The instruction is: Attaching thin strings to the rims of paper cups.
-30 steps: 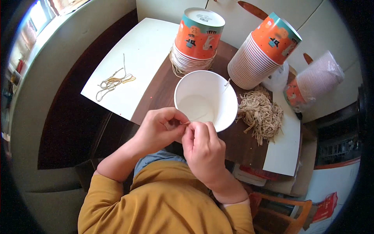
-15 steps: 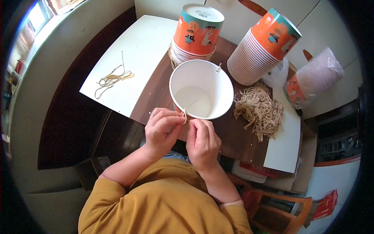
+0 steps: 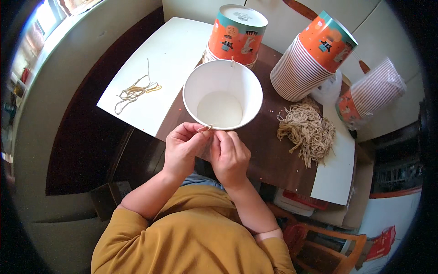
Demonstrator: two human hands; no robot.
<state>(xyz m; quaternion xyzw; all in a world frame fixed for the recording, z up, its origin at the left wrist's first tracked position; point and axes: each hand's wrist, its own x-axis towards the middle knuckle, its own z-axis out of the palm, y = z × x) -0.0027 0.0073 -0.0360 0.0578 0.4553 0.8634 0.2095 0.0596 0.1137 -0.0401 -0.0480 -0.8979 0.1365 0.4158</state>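
Observation:
A large paper bucket (image 3: 222, 93), white inside, stands in front of me with its open mouth toward me. At its near rim, my left hand (image 3: 181, 146) is closed, thumb and forefinger pinching a thin beige cord (image 3: 206, 128). Right beside it, my right hand (image 3: 231, 157) is also closed, its fingertips pinched together at the same spot on the rim, on the cord as far as I can see. The cord's lower end is hidden by my fingers. On the far rim, a short piece of cord (image 3: 232, 61) comes through the wall.
Upside-down orange and teal bucket stacks (image 3: 237, 39) (image 3: 303, 64) stand behind. A heap of beige cords (image 3: 310, 132) lies right on the brown table (image 3: 269, 160). Loose cords (image 3: 132, 93) lie on the white left panel (image 3: 159, 50). A plastic-wrapped stack (image 3: 372, 93) leans far right.
The bucket has shifted left and toward me, turning so its far-rim cord sits nearer the middle. My hands have closed in at the near rim, and the cord loop is drawn down against it.

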